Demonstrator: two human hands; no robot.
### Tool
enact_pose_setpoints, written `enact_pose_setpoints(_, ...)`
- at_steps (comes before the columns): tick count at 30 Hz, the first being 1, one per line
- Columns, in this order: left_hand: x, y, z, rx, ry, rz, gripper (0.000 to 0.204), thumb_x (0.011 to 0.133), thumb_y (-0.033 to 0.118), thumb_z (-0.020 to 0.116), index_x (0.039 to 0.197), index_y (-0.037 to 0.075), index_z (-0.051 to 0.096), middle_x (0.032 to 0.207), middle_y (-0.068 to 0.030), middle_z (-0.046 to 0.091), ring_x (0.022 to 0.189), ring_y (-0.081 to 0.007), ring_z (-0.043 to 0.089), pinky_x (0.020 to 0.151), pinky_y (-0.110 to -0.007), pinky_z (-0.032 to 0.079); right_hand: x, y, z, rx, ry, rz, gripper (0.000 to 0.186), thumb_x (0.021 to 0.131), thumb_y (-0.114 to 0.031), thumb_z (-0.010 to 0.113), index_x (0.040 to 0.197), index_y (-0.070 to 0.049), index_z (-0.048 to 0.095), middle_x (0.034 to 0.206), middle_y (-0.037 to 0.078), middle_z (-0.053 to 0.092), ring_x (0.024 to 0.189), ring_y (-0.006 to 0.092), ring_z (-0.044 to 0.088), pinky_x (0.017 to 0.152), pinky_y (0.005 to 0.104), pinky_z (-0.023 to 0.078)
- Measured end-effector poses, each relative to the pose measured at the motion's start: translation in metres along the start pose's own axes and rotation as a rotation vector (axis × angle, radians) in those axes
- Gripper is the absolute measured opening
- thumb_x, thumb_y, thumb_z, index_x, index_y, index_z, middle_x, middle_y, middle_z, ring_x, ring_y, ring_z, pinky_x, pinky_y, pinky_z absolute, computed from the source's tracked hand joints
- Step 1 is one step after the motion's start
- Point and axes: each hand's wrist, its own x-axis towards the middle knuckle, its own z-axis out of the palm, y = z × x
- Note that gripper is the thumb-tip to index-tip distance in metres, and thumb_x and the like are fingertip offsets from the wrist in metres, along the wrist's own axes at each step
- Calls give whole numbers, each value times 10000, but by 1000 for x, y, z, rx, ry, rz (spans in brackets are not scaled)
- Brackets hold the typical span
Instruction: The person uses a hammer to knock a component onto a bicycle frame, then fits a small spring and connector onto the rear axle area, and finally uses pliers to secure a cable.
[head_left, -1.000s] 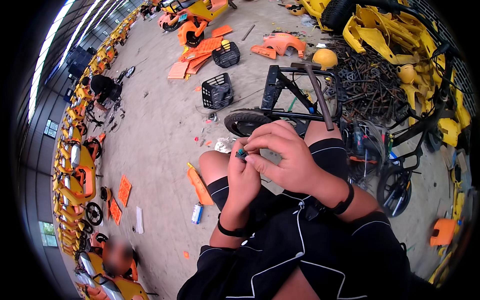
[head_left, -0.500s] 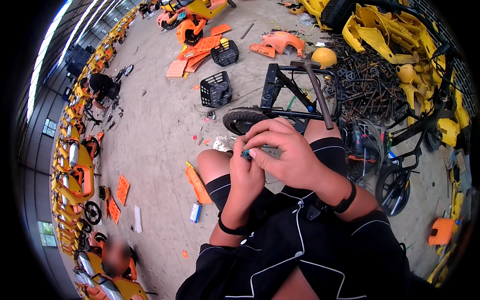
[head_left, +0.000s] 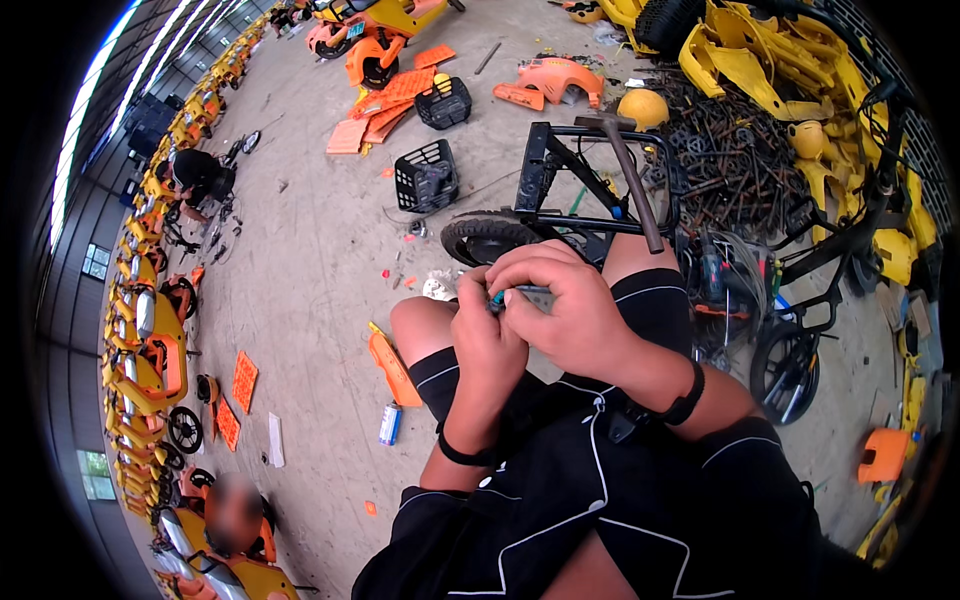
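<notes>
1. A small teal piece (head_left: 497, 298) is held between the fingertips of both hands, above the lap and in front of the knees. Most of it is covered by the fingers; its kind cannot be told.
2. Left hand (head_left: 487, 340): the piece is gripped at the thumb and forefinger, the other fingers being curled in. A black band (head_left: 466, 456) is worn at the wrist.
3. Right hand (head_left: 568, 308): the piece is pinched from the right side, the fingers being bent over it and the thumb set below. The wrist is likewise banded in black.
4. Beyond the hands, a black frame (head_left: 536, 180) is seen on the floor (head_left: 330, 300), with a wheel (head_left: 485, 238) at its left. A hammer (head_left: 634, 183) is laid across the frame, handle toward the right knee.
5. Left of the frame, a black basket (head_left: 425, 175) is tipped on its side; a second basket (head_left: 444, 103) is placed farther off, beside stacked orange panels (head_left: 400, 95).
6. Right of the frame, dark metal parts (head_left: 725, 155) are heaped; yellow panels (head_left: 745, 60) are piled behind.
7. By the left knee, a long orange piece (head_left: 392, 370) and a blue-and-white can (head_left: 389, 424) are noted.
8. At far left, yellow scooters (head_left: 160, 350) are lined up; a co-worker (head_left: 200, 172) in black is seen bent low near them.
</notes>
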Motion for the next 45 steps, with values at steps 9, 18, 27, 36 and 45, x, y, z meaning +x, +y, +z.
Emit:
enact_pose_setpoints(9, -1, -5, 3, 43, 29, 11, 288, 912, 75, 634, 1153, 1, 493, 916, -229, 665, 790, -383, 689, 654, -401, 529, -8, 8, 13, 98, 56, 69, 109, 809, -9, 616, 884, 5, 695, 1020, 108, 720, 1021, 235, 658, 942, 365, 499)
enact_pose_setpoints(18, -2, -17, 6, -232, -1, -148, 189, 915, 6, 572, 1088, -18, 500, 936, -128, 620, 837, -176, 580, 735, -310, 493, -9, 11, 15, 54, 37, 123, 185, 875, -18, 606, 1016, 12, 721, 1050, 113, 723, 1015, 209, 668, 897, 337, 526)
enact_pose_setpoints(27, -5, -16, 11, -170, 47, -133, 170, 943, 34, 545, 1097, -18, 493, 919, -183, 646, 810, -263, 649, 701, -370, 513, -8, 20, 13, 108, 2, 206, 172, 872, -36, 642, 1022, -5, 719, 1040, 67, 706, 952, 155, 639, 843, 296, 512)
enact_pose_setpoints(36, -1, -13, 0, 61, 56, -163, 184, 968, 95, 555, 1107, -10, 494, 892, -259, 663, 818, -459, 666, 655, -479, 511, -2, 18, 13, -32, 4, 82, 113, 837, -82, 698, 941, -45, 723, 962, 54, 692, 887, 192, 614, 731, 311, 490)
enact_pose_setpoints(45, -2, -13, 0, 78, 55, -190, 146, 989, 100, 522, 1085, -7, 496, 881, -262, 660, 818, -471, 650, 668, -506, 497, -15, 42, 32, 410, 2, 487, 134, 945, -67, 623, 1043, 17, 662, 926, 25, 676, 860, 65, 606, 781, 236, 497)
